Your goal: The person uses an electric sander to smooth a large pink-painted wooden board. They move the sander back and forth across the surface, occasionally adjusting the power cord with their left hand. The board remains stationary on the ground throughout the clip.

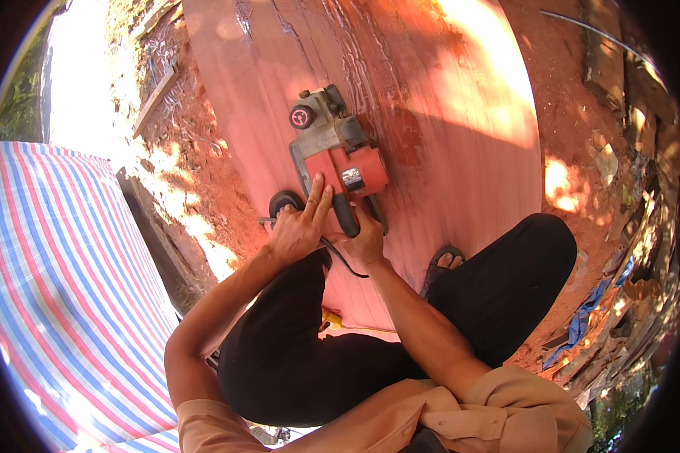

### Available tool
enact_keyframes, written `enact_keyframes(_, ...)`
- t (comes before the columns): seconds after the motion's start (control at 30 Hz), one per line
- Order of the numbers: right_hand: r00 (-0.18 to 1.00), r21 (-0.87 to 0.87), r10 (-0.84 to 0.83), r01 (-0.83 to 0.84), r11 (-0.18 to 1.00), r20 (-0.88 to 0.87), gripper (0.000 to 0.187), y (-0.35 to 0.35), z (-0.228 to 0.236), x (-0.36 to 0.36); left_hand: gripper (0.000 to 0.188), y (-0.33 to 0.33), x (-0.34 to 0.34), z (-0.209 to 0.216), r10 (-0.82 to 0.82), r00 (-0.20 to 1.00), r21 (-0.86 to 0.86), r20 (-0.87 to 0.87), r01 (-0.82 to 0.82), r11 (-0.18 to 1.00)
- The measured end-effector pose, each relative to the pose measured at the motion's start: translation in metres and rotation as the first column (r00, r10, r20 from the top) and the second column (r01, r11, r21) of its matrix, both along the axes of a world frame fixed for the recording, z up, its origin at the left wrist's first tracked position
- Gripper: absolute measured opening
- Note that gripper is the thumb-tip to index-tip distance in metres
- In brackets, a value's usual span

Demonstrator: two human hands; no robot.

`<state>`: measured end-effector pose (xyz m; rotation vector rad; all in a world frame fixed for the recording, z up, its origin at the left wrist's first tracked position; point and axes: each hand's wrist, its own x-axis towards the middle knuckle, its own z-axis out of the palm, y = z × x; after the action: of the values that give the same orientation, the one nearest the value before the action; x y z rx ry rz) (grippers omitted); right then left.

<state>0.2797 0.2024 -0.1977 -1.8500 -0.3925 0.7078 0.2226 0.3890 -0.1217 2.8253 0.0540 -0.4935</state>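
Observation:
A red and grey belt sander (332,162) lies on a broad, reddish wooden slab (461,174) in front of me. It has a round front knob and a black rear handle. My right hand (365,240) is closed around that handle. My left hand (298,232) rests against the sander's left side, its index and middle fingers stretched flat along the red housing. The other left fingers are partly hidden. A black power cord (346,260) loops from behind the handle, between my forearms.
My sandalled left foot (284,202) is beside the sander, my right foot (447,260) on the slab. A striped tarp (68,279) covers something at left. Wood scraps (631,309) line the right side. A small yellow object (330,318) lies between my legs.

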Motion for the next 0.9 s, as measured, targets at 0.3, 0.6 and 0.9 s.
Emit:
enact_keyframes(0.3,0.994,0.005,-0.068,0.068,0.998,0.084,0.049,0.181,-0.012,0.129,0.114,0.142,0.127,-0.02,0.335,0.916,-0.112,0.222,-0.317,0.942)
enact_keyframes(0.6,0.917,0.121,-0.116,0.075,0.99,0.382,0.027,0.345,-0.028,0.257,0.088,0.323,0.269,-0.056,0.288,0.925,-0.08,0.248,-0.277,0.958)
enact_keyframes(0.9,0.992,0.074,-0.044,0.035,0.997,0.122,0.026,0.226,-0.022,0.181,0.1,0.204,0.182,-0.043,0.266,0.895,-0.106,0.358,-0.244,0.964)
